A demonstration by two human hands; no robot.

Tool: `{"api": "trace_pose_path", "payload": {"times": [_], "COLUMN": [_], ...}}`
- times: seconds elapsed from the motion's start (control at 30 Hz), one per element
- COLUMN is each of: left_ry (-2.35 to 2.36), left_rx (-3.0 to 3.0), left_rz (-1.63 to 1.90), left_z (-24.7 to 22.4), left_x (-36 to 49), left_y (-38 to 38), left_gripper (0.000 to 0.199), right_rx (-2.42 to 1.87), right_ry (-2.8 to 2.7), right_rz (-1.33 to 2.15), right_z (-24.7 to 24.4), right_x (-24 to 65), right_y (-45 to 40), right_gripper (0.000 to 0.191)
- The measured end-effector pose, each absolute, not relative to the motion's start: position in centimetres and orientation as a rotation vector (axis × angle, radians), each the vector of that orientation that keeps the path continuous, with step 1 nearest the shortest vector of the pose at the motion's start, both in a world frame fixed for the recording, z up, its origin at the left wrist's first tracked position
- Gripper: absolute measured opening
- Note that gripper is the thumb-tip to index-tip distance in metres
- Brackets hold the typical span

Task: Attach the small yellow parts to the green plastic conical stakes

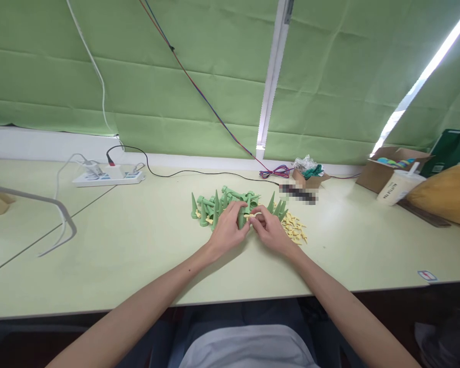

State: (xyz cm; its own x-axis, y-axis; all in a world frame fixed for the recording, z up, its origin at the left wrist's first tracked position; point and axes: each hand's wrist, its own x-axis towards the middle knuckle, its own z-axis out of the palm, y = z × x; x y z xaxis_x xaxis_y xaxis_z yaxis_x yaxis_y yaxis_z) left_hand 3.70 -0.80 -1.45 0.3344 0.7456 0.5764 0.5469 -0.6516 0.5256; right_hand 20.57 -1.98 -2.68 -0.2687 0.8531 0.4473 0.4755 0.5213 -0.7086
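Note:
In the middle of the table, my left hand (230,229) is closed around a green plastic spike (241,219). My right hand (270,230) pinches a small yellow plastic piece (249,216) against the side of that spike; whether it sits inside it I cannot tell. Behind and to the left of my hands lies a heap of green plastic spikes (216,204), several of them standing on their wide ends with tips up. More green spikes (278,209) stand behind my right hand. Loose yellow pieces (296,228) are scattered to its right, partly hidden by it.
A white power strip (109,178) with plugs lies at the back left. Along the back are a coil of cable (275,171), a small open box (308,179) and a blurred dark object (298,194). A cup with a straw (400,185) and a cardboard box (383,166) stand at the right.

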Motion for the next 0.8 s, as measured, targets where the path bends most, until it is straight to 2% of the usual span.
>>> {"api": "trace_pose_path", "payload": {"times": [0.3,0.67,0.8], "left_ry": [1.162,1.130,1.153], "left_rx": [2.357,2.373,2.359], "left_rz": [1.193,1.184,1.194], "left_z": [-1.33,-1.42,-1.42], "left_x": [3.72,3.76,3.72], "left_y": [-0.91,-0.90,-0.81], "left_gripper": [0.033,0.031,0.031], "right_rx": [-1.103,-1.117,-1.107], "right_ry": [-1.919,-1.927,-1.934], "right_rz": [0.517,0.456,0.510], "right_z": [-2.57,-2.67,-2.54], "right_x": [20.59,20.60,20.59], "right_y": [-1.92,-1.78,-1.94], "right_gripper": [0.014,0.022,0.017]}}
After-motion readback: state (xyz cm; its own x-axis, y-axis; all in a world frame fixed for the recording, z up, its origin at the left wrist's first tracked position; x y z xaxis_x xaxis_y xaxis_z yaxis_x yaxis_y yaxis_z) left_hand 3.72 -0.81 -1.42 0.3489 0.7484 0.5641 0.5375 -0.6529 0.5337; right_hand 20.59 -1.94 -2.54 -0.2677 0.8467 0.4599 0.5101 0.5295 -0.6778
